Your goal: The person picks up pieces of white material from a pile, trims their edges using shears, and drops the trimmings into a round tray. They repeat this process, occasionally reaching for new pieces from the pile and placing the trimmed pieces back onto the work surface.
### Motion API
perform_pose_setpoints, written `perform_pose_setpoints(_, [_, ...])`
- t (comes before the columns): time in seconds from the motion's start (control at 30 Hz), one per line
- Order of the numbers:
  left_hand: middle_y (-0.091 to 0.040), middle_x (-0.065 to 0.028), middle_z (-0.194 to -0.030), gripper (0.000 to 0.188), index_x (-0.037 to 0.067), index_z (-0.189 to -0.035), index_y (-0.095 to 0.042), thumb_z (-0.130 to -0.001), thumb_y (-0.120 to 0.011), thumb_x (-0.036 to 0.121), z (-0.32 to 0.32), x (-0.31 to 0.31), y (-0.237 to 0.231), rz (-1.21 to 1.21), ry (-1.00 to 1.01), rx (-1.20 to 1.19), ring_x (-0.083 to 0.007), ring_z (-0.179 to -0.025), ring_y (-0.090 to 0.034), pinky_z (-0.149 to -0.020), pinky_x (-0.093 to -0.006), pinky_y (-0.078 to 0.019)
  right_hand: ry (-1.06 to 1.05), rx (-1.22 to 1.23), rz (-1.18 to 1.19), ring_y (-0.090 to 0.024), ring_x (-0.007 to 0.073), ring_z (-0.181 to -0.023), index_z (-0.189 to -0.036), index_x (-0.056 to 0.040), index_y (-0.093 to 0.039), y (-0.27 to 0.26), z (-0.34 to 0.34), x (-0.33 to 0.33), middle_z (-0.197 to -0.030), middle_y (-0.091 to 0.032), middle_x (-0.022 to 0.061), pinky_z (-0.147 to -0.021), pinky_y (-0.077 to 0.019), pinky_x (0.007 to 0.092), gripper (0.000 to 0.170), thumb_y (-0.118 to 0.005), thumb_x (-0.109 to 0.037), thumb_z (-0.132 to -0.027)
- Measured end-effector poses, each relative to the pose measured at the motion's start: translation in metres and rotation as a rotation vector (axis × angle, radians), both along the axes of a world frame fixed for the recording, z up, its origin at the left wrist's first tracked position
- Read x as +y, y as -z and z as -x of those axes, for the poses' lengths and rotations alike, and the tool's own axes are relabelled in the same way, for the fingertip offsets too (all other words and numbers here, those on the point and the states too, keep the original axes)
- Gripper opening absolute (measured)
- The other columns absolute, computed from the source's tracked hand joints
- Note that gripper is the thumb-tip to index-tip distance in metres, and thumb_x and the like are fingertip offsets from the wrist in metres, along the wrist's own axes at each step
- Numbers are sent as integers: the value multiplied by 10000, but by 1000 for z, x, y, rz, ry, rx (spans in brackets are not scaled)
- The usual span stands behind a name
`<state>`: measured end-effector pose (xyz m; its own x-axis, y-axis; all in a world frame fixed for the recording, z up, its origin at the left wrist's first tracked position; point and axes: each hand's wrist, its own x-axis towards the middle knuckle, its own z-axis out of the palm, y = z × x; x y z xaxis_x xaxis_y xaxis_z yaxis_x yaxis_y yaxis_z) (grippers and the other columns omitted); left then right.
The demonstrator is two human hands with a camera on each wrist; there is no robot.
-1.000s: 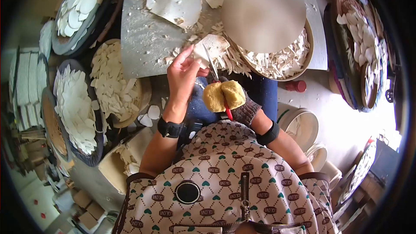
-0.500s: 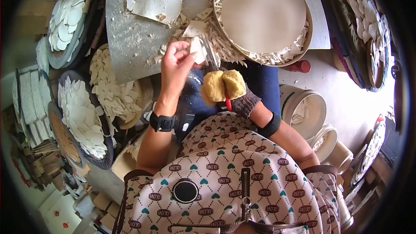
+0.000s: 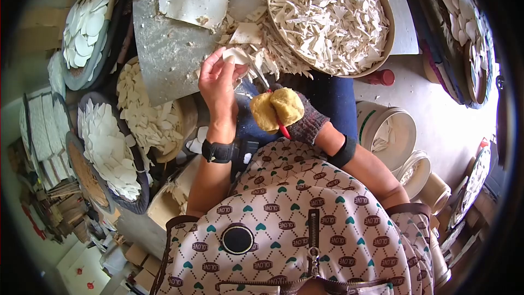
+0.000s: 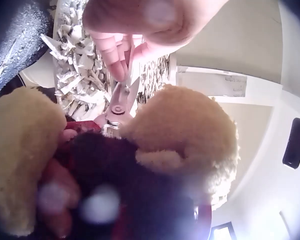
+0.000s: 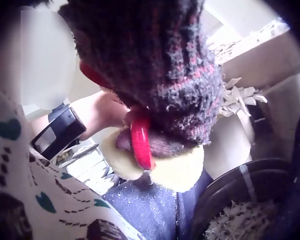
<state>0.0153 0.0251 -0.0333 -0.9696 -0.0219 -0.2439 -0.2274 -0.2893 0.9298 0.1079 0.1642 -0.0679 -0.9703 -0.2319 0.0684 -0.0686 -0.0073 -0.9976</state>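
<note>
My bare left hand (image 3: 219, 82) pinches a small, thin off-white piece (image 3: 236, 57) between thumb and fingers, over the table's near edge. In a knitted glove, my right hand (image 3: 308, 120) grips pruning shears with red handles wrapped in thick yellow padding (image 3: 277, 109). Their metal blades (image 3: 260, 75) point up at the held piece, tips close to the left fingers. The left wrist view shows the shears' pivot (image 4: 118, 109) below the left fingers, the blades parted. From the right wrist view, one red handle (image 5: 141, 142) passes outside the glove.
A round tray (image 3: 392, 33) full of cut slivers stands on the metal table (image 3: 164, 65), beside a heap of slivers and larger flat sheets (image 3: 194, 3). Baskets of white pieces (image 3: 109, 150) line the left. Buckets (image 3: 401, 136) stand at the right below a red-capped object (image 3: 382, 77).
The head view has shifted, and the pale blurred disc over the tray is gone. My left hand has turned the held piece flatter. The right hand keeps its grip on the shears.
</note>
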Motion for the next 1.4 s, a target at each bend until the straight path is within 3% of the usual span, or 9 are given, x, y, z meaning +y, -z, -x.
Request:
perform_pose_setpoints(0.27, [-629,-125,-918,313,-60,-1117,-539,-823,-581,37,15,-21,-3,142,226,-82,-166,-748,-629,-639,-265,-540,-44,-293,279,-589,253,-867,-977,-90,-566,-4,-8,-5,-930,-605,94,-784,-481,321,355,-700,-262,-696])
perform_pose_setpoints(0.63, [-609,-104,-979,305,-25,-1129,-534,-832,-526,44,3,-69,-22,283,323,-120,-162,-832,-614,-661,-271,-539,-120,-114,-184,-600,282,-738,-906,-81,-604,10,-16,-2,-786,-626,106,-675,-487,332,303,-687,-281,-695])
perform_pose_setpoints(0.77, [-614,-112,-1005,295,17,-1072,-590,-793,-506,-31,20,-213,-20,1068,-88,224,-196,-905,-590,-810,-316,-467,-79,-392,151,-598,277,-698,-905,-81,-621,28,-22,-7,-771,-627,119,-643,-476,318,288,-696,-245,-682])
perform_pose_setpoints(0.8, [-604,-150,-1047,309,26,-1063,-593,-757,-562,-15,17,-206,-48,1704,-194,359,-236,-954,-578,-855,-329,-431,-122,-383,189,-600,275,-696,-905,-81,-622,29,-23,-8,-773,-627,119,-637,-475,319,289,-696,-243,-676])
perform_pose_setpoints(0.97, [-629,-96,-1008,274,27,-1029,-619,-758,-586,10,38,-92,-53,989,312,366,-202,-984,-571,-890,-281,-408,-297,-103,25,-584,346,-701,-956,-81,-593,-19,-16,-11,-738,-600,145,-600,-470,357,374,-675,-266,-642])
perform_pose_setpoints(1.0, [-618,-91,-1053,284,23,-1033,-614,-755,-566,-4,46,-70,-35,1022,427,524,-205,-1004,-568,-887,-291,-418,-360,-183,7,-581,149,-785,-975,-29,-596,-45,-14,-5,-878,-630,85,-714,-473,282,296,-670,-109,-699])
perform_pose_setpoints(1.17, [-603,-111,-1075,276,38,-1030,-613,-768,-540,-7,64,7,1,1272,448,879,-199,-942,-594,-825,-303,-462,-308,-125,-163,-587,300,-746,-991,-55,-559,-69,-17,5,-784,-600,150,-653,-470,346,368,-661,-206,-671])
perform_pose_setpoints(1.27, [-631,-105,-992,229,17,-1019,-610,-797,-556,25,59,1,-26,1052,417,134,-137,-793,-617,-725,-248,-482,-262,-96,-160,-585,360,-730,-986,-67,-546,-61,-21,6,-742,-588,167,-625,-469,368,371,-655,-222,-667])
perform_pose_setpoints(1.4, [-598,-155,-1006,271,-73,-1128,-477,-885,-477,46,23,-96,3,206,34,86,-242,-841,-644,-705,-263,-526,-324,-109,-92,-603,319,-745,-994,-61,-566,-47,-19,2,-783,-611,151,-643,-475,343,332,-646,-202,-704])
